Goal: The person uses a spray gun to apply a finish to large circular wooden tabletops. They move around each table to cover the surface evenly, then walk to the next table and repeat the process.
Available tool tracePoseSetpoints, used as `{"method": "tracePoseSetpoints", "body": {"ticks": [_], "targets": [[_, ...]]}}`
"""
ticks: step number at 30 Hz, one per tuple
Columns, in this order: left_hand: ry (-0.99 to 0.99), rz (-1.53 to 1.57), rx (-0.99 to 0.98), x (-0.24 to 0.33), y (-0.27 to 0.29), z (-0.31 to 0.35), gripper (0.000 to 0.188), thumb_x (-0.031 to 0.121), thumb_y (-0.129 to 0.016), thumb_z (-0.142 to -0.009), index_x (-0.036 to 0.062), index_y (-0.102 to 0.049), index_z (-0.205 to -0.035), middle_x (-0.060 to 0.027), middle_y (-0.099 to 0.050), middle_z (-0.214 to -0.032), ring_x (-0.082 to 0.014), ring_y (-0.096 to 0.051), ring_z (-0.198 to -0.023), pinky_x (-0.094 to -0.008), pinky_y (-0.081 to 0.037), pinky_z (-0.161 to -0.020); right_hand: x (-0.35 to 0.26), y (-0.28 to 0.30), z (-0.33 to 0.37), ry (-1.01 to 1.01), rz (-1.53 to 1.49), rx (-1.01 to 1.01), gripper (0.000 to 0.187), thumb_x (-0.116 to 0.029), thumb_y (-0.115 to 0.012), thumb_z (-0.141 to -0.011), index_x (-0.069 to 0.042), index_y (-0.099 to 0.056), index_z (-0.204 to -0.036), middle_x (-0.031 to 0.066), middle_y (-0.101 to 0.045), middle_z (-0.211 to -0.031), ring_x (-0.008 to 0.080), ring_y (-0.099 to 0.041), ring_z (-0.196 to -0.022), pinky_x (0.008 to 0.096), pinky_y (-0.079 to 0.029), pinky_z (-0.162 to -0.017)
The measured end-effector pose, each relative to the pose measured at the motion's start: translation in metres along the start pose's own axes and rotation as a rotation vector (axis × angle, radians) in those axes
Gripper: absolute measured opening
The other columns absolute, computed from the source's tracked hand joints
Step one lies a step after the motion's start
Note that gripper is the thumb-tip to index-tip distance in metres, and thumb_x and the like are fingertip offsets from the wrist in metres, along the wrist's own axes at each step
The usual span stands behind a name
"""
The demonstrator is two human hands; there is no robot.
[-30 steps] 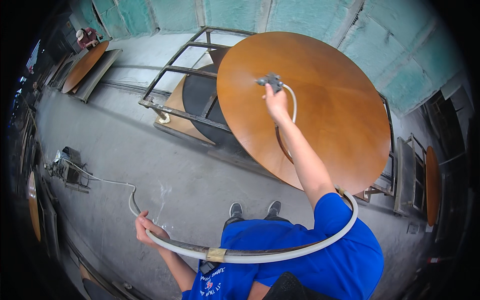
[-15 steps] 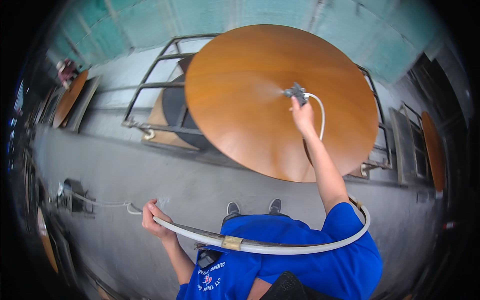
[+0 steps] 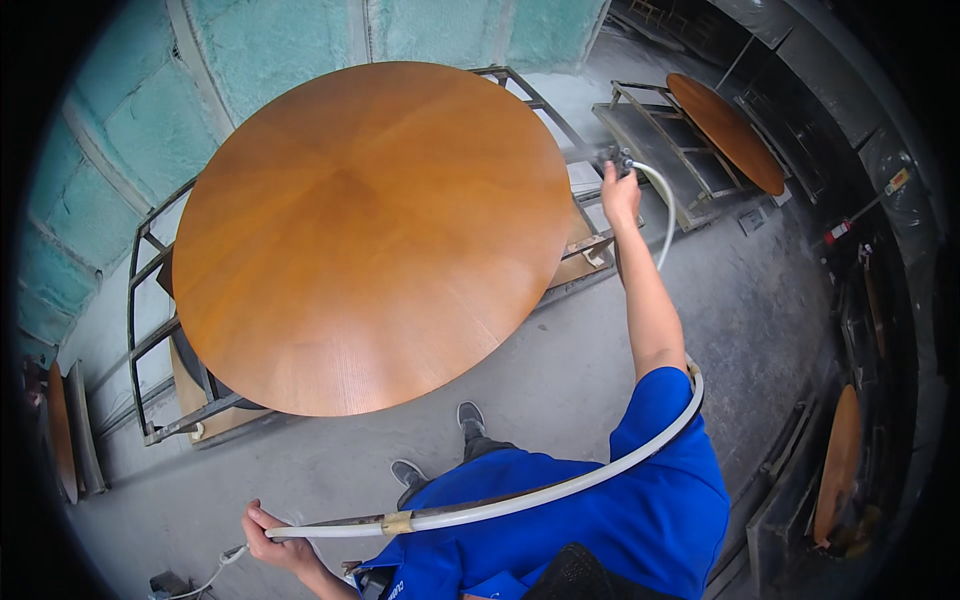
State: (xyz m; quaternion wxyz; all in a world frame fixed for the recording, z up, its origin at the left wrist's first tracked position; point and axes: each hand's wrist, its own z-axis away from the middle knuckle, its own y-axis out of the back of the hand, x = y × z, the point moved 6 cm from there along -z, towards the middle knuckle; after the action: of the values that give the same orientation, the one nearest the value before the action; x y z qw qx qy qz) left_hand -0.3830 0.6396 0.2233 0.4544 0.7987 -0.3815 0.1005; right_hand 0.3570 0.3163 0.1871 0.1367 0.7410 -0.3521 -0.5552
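A large round wooden tabletop (image 3: 370, 240), brown-orange, lies on a dark metal frame (image 3: 150, 300). Just off its right edge, my right hand (image 3: 621, 195) grips a spray gun (image 3: 615, 160), whose nozzle points left toward the wood; a faint mist shows there. From the gun a white hose (image 3: 560, 492) loops down past my right upper arm and across my front. Low on the left, my left hand (image 3: 272, 540) is closed around that hose, which runs on toward the floor. A tan band of tape wraps the hose in front of me.
Another round wooden top (image 3: 727, 132) rests on a rack (image 3: 660, 150) at the far right. More round tops stand at the lower right (image 3: 838, 465) and far left (image 3: 62, 430). Teal-covered wall panels (image 3: 290, 60) rise behind the tabletop. A dark device (image 3: 172, 582) sits on the floor at lower left.
The view has turned to the right. My right hand and the spray gun have moved from over the tabletop to beyond its right edge. The left hand still holds the hose.
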Motion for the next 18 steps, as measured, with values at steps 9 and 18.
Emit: {"method": "tracePoseSetpoints", "body": {"ticks": [9,18], "targets": [[-0.013,0.121,0.094,-0.039,0.02,0.005,0.028,0.016,-0.051,-0.103,-0.0054,-0.067,-0.095,-0.0109,-0.057,-0.065,-0.017,-0.046,-0.055,-0.0349,-0.038,-0.051,-0.054,-0.047,0.109,0.112,-0.118,-0.198,0.047,-0.042,-0.061,-0.097,0.002,-0.063,-0.116,0.0227,-0.072,-0.095,0.0346,-0.071,-0.09,0.0436,-0.052,-0.082],[0.2,0.017,0.225,-0.129,0.094,0.038,0.028,0.014,-0.049,-0.1,-0.0034,-0.069,-0.09,-0.0099,-0.06,-0.066,-0.0142,-0.051,-0.055,-0.0317,-0.04,-0.052,-0.225,-0.173,0.412,0.06,-0.305,-0.941,0.037,-0.037,-0.059,-0.1,-0.002,-0.069,-0.101,0.0045,-0.066,-0.069,0.0142,-0.058,-0.059,0.034,-0.045,-0.057]]}}
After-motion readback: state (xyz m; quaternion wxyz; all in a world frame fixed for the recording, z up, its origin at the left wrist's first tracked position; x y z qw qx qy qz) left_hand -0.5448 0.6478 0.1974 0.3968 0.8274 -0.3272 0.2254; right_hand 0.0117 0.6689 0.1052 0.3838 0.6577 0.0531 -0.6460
